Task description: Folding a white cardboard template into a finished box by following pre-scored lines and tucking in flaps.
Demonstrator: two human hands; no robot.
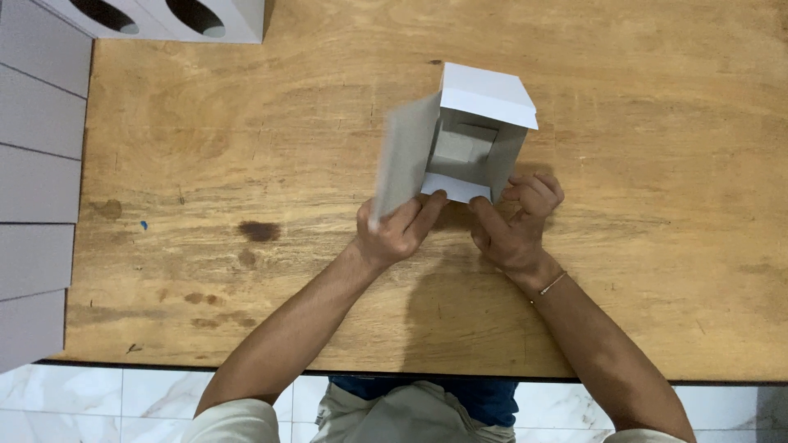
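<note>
Box (472, 139) of white card, half folded, sits in upper centre of the frame on the wooden table (640, 271). Open side faces the camera; inside is grey, with a small square flap at the back. Top flap is white, tilted up toward the top of the frame. Left panel swings out, blurred, grey face showing. Left hand (400, 232) sits just below centre, fingers curled around the lower edge of that blurred left panel, index finger reaching to the white bottom flap. Right hand (517, 221) is just right of it, grasping the box's lower right corner, thumb pointing up toward the bottom flap, other fingers bent against the right wall. Thin bracelet (552, 285) on the right wrist. Both forearms come up from the bottom edge. Stack of flat grey card sheets (37, 189) runs down the left edge. White cut-out card pieces with oval holes (164, 16) in the upper left corner. Dark stain (259, 231) on the table left of centre. Marble floor tiles (98, 402) along the bottom.
</note>
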